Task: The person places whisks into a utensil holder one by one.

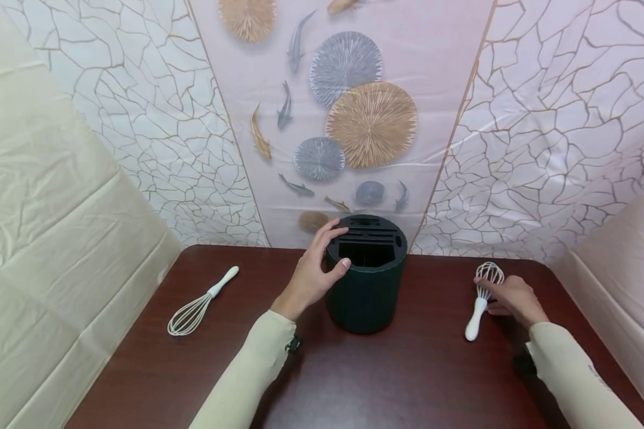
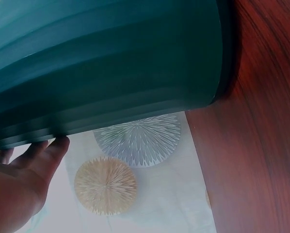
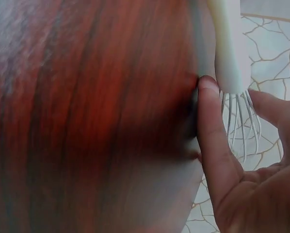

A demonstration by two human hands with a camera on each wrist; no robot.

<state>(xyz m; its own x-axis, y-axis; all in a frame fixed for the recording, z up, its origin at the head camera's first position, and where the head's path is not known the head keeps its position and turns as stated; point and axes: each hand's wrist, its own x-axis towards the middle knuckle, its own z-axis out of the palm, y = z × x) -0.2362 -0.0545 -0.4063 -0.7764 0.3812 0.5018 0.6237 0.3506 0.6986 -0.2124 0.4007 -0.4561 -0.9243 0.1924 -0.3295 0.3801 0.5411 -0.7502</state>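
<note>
My left hand (image 1: 313,274) rests against the left side of a dark green, round utensil holder (image 1: 362,304), fingers spread at its rim and thumb near the front edge. In the left wrist view the fingertips (image 2: 60,143) touch the holder's ribbed wall. On the right, my right hand (image 1: 515,298) has its thumb and fingers on either side of a small white-handled whisk (image 1: 477,316), where handle meets wires. The right wrist view shows the whisk's handle (image 3: 230,53) between the digits. Another white-handled whisk (image 1: 198,307) lies at the left, apart from both hands.
The holder's top has a large opening and several narrow slots. Everything stands on a dark reddish-brown table (image 1: 408,375) with rounded far corners. Behind it hangs a patterned cloth (image 1: 182,119); pale cloth (image 1: 37,208) borders the left side.
</note>
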